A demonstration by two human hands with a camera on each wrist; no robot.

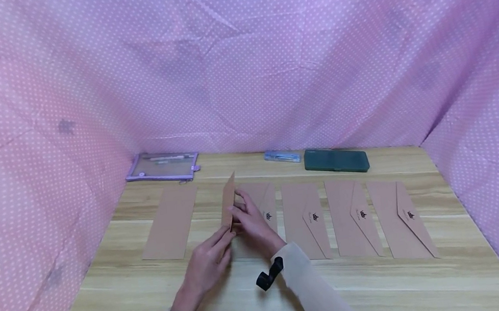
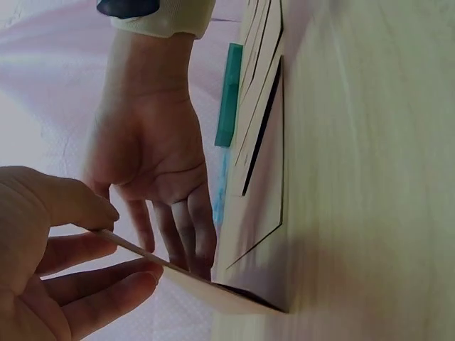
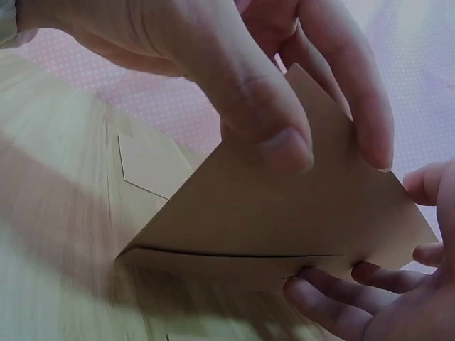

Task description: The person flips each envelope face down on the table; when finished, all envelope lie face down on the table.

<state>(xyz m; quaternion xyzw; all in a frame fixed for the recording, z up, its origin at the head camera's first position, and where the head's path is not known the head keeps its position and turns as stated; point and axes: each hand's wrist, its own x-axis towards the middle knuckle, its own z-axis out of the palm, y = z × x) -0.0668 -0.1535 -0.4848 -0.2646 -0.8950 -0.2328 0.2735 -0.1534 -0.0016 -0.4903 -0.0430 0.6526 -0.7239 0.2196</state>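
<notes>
Wore pale sleeves (image 1: 315, 284) and black wrist devices (image 1: 269, 274), nearest in the head view. Pinched the raised envelope (image 1: 228, 204) by one edge between thumb and fingers of the left hand (image 1: 208, 263), barely parted. Set loosely spread, fairly straight fingers of the right hand (image 1: 257, 221) against it, without any clear pinch. Held it tilted up between a plain flat envelope (image 1: 171, 223) on the left and four crown-printed envelopes (image 1: 296, 222) on the right, almost edge-on to the head camera. Showed its broad face and a dark slit, with right fingertips beside the slit, only in the right wrist view. Turned the right palm toward the left wrist camera, hidden from the head view. Had, along the table's (image 1: 109, 305) far side, a purple-edged pouch (image 1: 159, 178), a blue packet (image 1: 282, 156) and a dark green case (image 1: 336, 161), before pink dotted cloth (image 1: 240, 74).
</notes>
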